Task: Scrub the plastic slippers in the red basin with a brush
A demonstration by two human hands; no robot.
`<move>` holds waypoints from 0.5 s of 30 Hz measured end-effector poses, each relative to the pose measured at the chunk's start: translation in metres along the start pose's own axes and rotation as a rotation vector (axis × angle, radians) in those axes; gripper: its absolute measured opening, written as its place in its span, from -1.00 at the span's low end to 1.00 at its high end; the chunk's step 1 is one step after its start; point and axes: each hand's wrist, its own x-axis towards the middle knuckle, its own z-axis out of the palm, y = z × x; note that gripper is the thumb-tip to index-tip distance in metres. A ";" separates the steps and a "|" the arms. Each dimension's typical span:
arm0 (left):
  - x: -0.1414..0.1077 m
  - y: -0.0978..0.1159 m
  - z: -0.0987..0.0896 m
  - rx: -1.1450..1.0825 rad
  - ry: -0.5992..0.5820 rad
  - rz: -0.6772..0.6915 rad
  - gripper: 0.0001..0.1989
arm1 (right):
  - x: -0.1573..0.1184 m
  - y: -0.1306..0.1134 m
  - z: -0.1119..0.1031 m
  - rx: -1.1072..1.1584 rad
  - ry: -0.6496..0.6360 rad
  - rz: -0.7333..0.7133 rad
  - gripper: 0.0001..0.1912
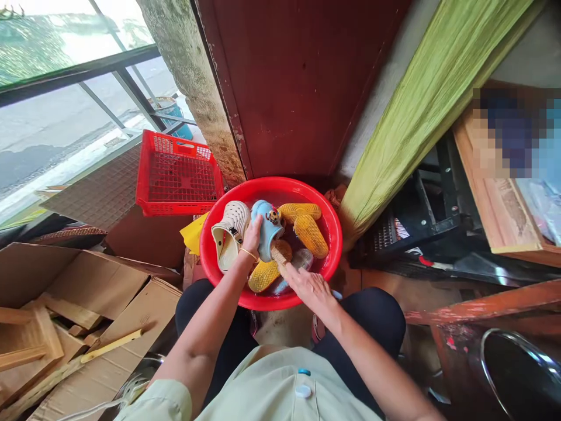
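A round red basin (337,234) holds footwear in water between my knees. My left hand (252,235) grips a light blue clog (265,231) that carries a small dog-like charm. In my right hand (307,285) is a tan brush (279,255), its end at the opening of the clog. A cream clog (231,228) leans on the basin's left side. Yellow soles (311,234) lie at the right and below the blue clog, and a clear-looking shoe (302,259) sits near my right hand.
A red plastic crate (182,181) stands behind the basin at the left. Cardboard boxes (127,286) with wood pieces lie at the lower left. A green curtain (394,128) hangs at the right, near a wooden table (508,216). A dark red door (298,88) is ahead.
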 end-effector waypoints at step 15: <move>0.003 0.042 -0.064 0.459 0.386 0.427 -0.51 | -0.022 0.102 -0.031 0.803 0.288 0.417 -0.32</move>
